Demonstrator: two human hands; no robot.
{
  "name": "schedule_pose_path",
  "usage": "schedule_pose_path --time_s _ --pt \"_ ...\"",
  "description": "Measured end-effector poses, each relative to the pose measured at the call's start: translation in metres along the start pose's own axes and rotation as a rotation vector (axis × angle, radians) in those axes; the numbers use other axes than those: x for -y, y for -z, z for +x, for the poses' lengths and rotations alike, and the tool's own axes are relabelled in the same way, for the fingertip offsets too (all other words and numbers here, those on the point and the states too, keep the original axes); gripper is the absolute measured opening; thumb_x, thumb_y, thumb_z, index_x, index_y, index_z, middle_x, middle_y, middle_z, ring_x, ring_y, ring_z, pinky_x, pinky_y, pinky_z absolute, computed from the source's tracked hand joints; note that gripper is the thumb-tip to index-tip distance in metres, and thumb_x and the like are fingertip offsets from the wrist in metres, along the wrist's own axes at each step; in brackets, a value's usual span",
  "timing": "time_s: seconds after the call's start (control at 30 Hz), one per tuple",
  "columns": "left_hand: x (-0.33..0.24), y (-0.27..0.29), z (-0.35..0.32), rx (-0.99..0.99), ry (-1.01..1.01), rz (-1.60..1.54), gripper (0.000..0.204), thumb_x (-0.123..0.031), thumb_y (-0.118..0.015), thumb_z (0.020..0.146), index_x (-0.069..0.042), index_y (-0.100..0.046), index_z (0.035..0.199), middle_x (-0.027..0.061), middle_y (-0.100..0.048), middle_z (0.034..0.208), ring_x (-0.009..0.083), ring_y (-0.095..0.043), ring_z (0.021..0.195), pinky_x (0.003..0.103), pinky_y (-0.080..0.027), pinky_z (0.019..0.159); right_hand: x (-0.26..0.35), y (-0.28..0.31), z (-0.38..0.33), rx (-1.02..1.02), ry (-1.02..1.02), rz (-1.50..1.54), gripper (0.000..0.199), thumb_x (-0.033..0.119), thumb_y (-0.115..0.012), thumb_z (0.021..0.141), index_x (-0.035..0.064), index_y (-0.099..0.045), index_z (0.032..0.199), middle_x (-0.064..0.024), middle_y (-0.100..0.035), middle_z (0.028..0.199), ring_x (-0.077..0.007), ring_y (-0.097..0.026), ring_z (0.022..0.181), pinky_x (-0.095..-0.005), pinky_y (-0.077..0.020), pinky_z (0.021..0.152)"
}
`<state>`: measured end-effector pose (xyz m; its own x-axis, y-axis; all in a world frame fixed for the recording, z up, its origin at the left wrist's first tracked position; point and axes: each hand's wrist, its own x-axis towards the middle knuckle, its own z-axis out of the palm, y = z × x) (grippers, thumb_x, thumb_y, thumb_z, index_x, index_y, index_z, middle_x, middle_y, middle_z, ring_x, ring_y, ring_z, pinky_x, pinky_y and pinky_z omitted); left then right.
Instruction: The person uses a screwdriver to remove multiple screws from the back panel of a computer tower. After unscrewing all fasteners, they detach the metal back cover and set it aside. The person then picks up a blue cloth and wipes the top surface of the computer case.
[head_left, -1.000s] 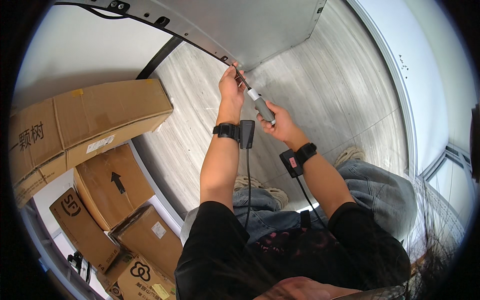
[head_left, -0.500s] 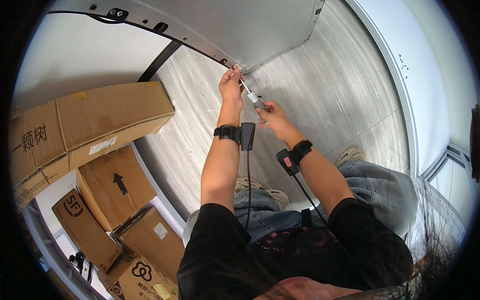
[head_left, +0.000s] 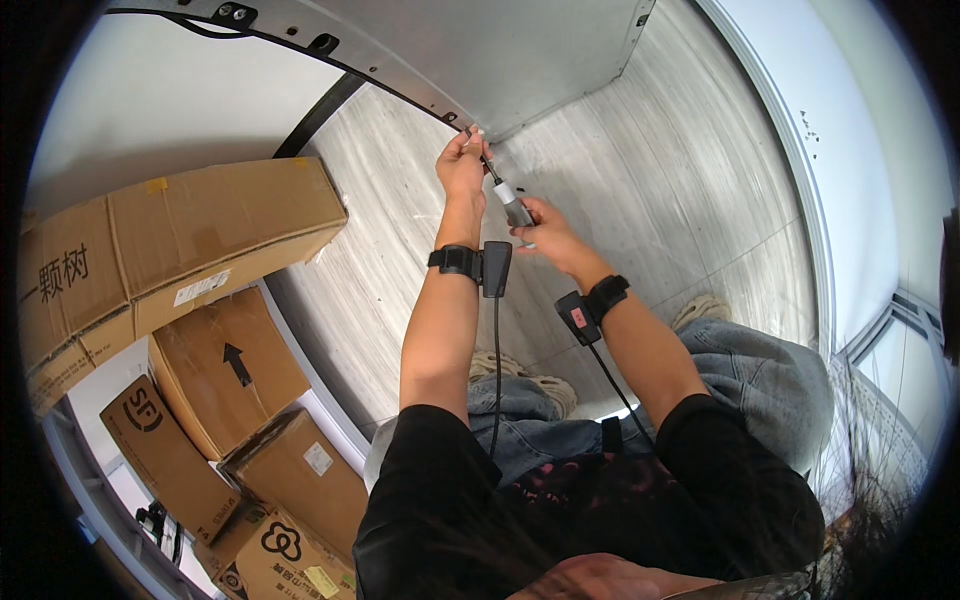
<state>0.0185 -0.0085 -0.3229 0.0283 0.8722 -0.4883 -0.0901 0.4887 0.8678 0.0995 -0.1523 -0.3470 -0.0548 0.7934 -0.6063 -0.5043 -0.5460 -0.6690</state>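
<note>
Grey metal panel [head_left: 520, 60] stands ahead, cardboard boxes [head_left: 200, 250] left of it. My left hand [head_left: 462, 165] pinches the screwdriver [head_left: 508, 198] tip at the panel's lower edge. My right hand [head_left: 545, 232] fingers grip its handle.

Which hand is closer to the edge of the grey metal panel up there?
Left. The left hand pinches the slim screwdriver's tip right at the grey metal panel edge; the right hand grips its handle, farther below.

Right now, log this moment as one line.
left hand: steadies screwdriver tip at metal panel | right hand: grips handle | cardboard boxes left
</note>
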Motion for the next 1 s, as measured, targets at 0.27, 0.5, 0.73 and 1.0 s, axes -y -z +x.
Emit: schedule_pose_path --time_s 0.27,0.5,0.73,1.0 --pt "0.010 0.001 0.000 -0.045 -0.115 0.186 0.017 -0.013 -0.066 0.084 -0.006 -0.064 0.099 -0.0006 -0.057 0.074 0.0087 -0.051 0.059 0.023 -0.043 0.052 0.014 -0.016 -0.004 -0.150 0.164 -0.706 0.048 0.008 -0.072 0.069 -0.0004 -0.050 0.111 -0.0141 -0.057 0.091 -0.0268 -0.057 0.084 -0.0363 -0.0444 0.072" --pt "0.007 0.000 -0.001 -0.030 -0.101 0.139 0.017 -0.012 -0.065 0.085 -0.005 -0.063 0.100 0.0000 -0.056 0.072 0.0098 -0.051 0.057 0.024 -0.043 0.051 0.001 -0.004 0.003 -0.025 0.025 -0.237 0.045 0.005 -0.067 0.073 0.0041 -0.048 0.114 -0.0062 -0.055 0.097 -0.0169 -0.057 0.081 -0.0313 -0.0503 0.065" --pt "0.003 -0.005 -0.005 -0.039 -0.078 0.072 0.017 -0.012 -0.064 0.086 -0.007 -0.062 0.102 -0.0010 -0.055 0.073 0.0089 -0.051 0.059 0.024 -0.044 0.052 0.015 -0.007 -0.003 -0.081 0.023 -0.505 0.042 0.004 -0.067 0.071 0.0013 -0.051 0.110 -0.0088 -0.057 0.080 -0.0181 -0.059 0.066 -0.0310 -0.0484 0.056" --pt "0.008 0.007 0.007 0.017 -0.159 0.256 0.020 -0.012 -0.065 0.085 -0.006 -0.062 0.105 -0.0032 -0.050 0.071 0.0073 -0.048 0.059 0.023 -0.043 0.051 -0.004 -0.002 0.005 -0.033 0.067 -0.308 0.051 0.004 -0.068 0.071 0.0010 -0.048 0.118 -0.0080 -0.056 0.095 -0.0164 -0.059 0.079 -0.0293 -0.0509 0.053"
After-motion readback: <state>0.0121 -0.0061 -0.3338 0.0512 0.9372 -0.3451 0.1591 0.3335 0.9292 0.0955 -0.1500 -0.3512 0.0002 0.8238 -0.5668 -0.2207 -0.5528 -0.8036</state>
